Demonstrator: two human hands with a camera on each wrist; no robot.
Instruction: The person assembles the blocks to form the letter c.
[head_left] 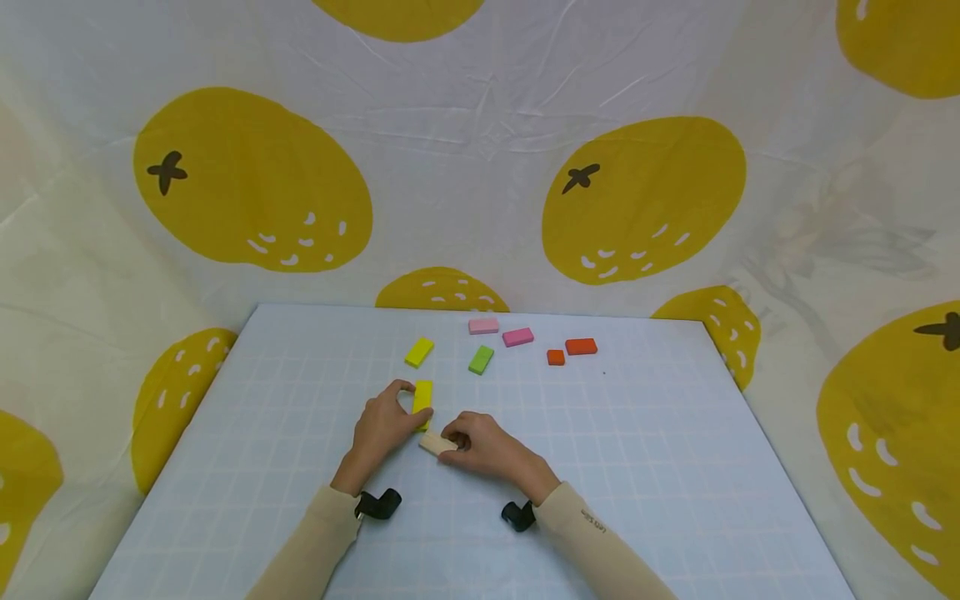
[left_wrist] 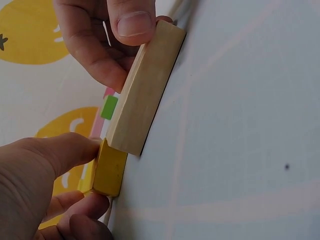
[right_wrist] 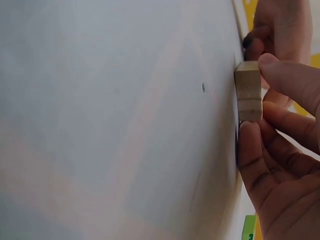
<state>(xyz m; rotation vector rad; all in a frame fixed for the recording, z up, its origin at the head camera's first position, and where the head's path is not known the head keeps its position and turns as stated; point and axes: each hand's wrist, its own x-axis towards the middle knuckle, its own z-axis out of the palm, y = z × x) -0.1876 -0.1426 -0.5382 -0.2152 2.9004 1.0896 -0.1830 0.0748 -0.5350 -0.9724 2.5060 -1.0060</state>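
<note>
My left hand [head_left: 382, 427] pinches a long yellow block [head_left: 423, 395] that lies on the table, thumb on the near part and index finger at the far part. Just nearer to me, my right hand [head_left: 486, 446] grips a plain wooden block [head_left: 437, 443] between thumb and fingers. In the left wrist view one end of the wooden block [left_wrist: 145, 95] meets the end of the yellow block [left_wrist: 111, 170], the two set at an angle. The right wrist view shows a seam line across the end of the wooden block [right_wrist: 248, 90], with fingertips at both its sides.
Farther back on the table [head_left: 660, 467] lie a second yellow block [head_left: 419, 352], a green block [head_left: 481, 360], a light pink block [head_left: 483, 326], a darker pink block [head_left: 518, 337], a small orange block [head_left: 556, 357] and a longer orange-red block [head_left: 581, 347]. A fruit-print cloth [head_left: 480, 208] hangs behind.
</note>
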